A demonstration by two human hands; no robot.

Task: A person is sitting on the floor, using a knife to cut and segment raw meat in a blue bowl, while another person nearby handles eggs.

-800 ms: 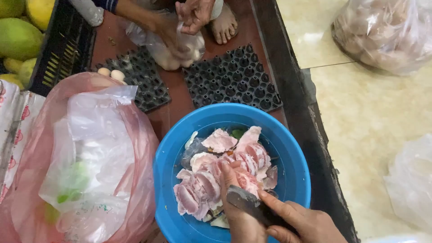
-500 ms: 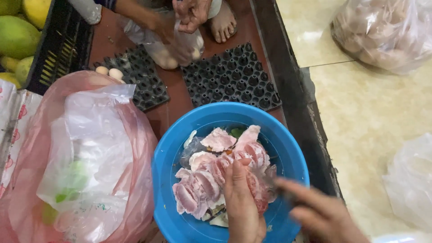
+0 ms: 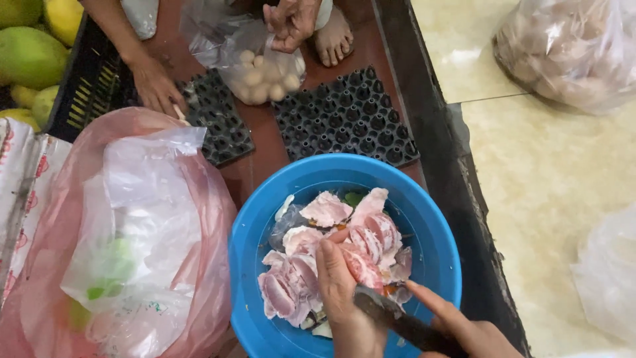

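Note:
A blue plastic basin holds several pink and white cut pieces. My left hand lies on the heap near the basin's front, fingers pressing a pink piece. My right hand comes in from the lower right and grips a dark knife. Its blade lies across my left wrist side, close to that piece.
Another person's hands work at the back: one on a black egg tray, one holding a clear bag of eggs. A second tray, pink bag, green fruits and tiled floor surround the basin.
My right hand swung out to the right, then came back with the knife against my left hand. The other person's hand moved down to the left tray.

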